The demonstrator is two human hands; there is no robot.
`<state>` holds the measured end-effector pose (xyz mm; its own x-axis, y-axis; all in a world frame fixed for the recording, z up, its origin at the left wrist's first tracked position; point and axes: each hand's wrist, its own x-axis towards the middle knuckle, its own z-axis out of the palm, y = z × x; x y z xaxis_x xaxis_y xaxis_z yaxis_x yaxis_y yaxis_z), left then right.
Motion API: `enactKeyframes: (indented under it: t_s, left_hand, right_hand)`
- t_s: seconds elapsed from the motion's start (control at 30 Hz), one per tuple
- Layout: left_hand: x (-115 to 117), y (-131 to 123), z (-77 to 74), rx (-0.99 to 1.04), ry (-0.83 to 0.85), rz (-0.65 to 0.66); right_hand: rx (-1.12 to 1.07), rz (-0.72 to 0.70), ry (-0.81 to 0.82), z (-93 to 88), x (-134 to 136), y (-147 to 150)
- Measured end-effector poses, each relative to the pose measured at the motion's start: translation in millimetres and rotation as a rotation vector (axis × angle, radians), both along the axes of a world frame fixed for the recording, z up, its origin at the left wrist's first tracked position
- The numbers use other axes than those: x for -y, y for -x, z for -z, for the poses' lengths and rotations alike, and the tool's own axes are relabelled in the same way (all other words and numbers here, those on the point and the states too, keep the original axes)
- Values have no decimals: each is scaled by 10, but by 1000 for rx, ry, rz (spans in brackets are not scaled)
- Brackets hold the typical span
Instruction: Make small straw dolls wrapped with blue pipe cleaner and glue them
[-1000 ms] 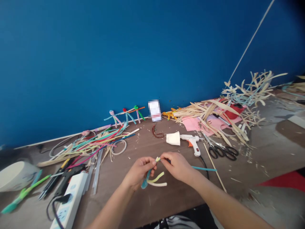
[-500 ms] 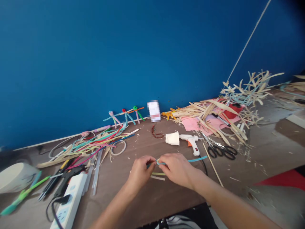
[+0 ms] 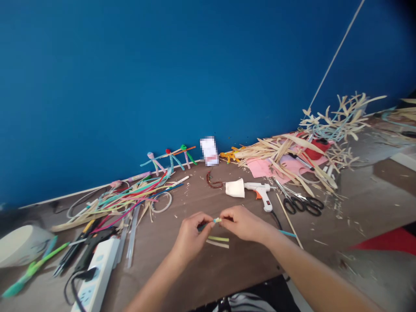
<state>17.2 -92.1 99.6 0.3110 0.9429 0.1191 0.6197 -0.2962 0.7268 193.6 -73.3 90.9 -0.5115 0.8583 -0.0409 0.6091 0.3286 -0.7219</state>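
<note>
My left hand point(image 3: 192, 230) is closed, thumb and forefinger pinching a light blue pipe cleaner point(image 3: 215, 220). Facing it, my right hand point(image 3: 243, 223) pinches the pale yellow piece point(image 3: 219, 219) joined to the blue at the fingertips. Most of what lies inside both hands is hidden. From behind my right wrist a blue pipe cleaner end point(image 3: 287, 233) sticks out; I cannot tell whether it belongs to the held one. Just below the hands, a yellow-green strip point(image 3: 218, 238) and a whitish strip point(image 3: 217, 244) rest on the table.
Beyond my hands lie a white glue gun point(image 3: 261, 190), a white cup point(image 3: 235, 188) and scissors point(image 3: 297, 203). Pipe cleaners point(image 3: 130, 195) heap at the left, near a power strip point(image 3: 97, 268). Pipe-cleaner figures point(image 3: 171, 159) lean on the blue wall; pale strips point(image 3: 279, 151) pile up at the right.
My right hand has shifted slightly right, opening a small gap between the hands where blue and yellow show. The blue end by my right wrist sits lower and farther right.
</note>
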Motion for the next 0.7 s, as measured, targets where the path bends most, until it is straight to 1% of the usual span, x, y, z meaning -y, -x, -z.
enactKeyframes:
  t_s: [0.1,0.2,0.3,0.4,0.5,0.57,0.63,0.7]
  left_hand:
    - [-10,-5,28,-47,-42,-31]
    - [-14,-13,30,-136,-88,-22]
    - [-11,-16,31,-245,-145,15]
    - [1,-14,20,-323,-188,79]
    - [12,-11,-31,-289,-168,165]
    - [14,-8,-73,-217,-142,182]
    - [9,-4,-98,-145,-109,148]
    - [-1,-2,-90,-96,-76,92]
  right_hand:
    - [126,-2,-91,-25,112,38]
    - [215,-26,-157,-86,207,65]
    - [238,-31,-200,-172,250,64]
    - [210,16,-208,-266,222,32]
    - [147,85,-187,-307,141,-20]
    - [102,110,-153,-286,87,-52]
    - [76,93,-113,-238,58,-71]
    - [96,48,-94,-185,62,-72]
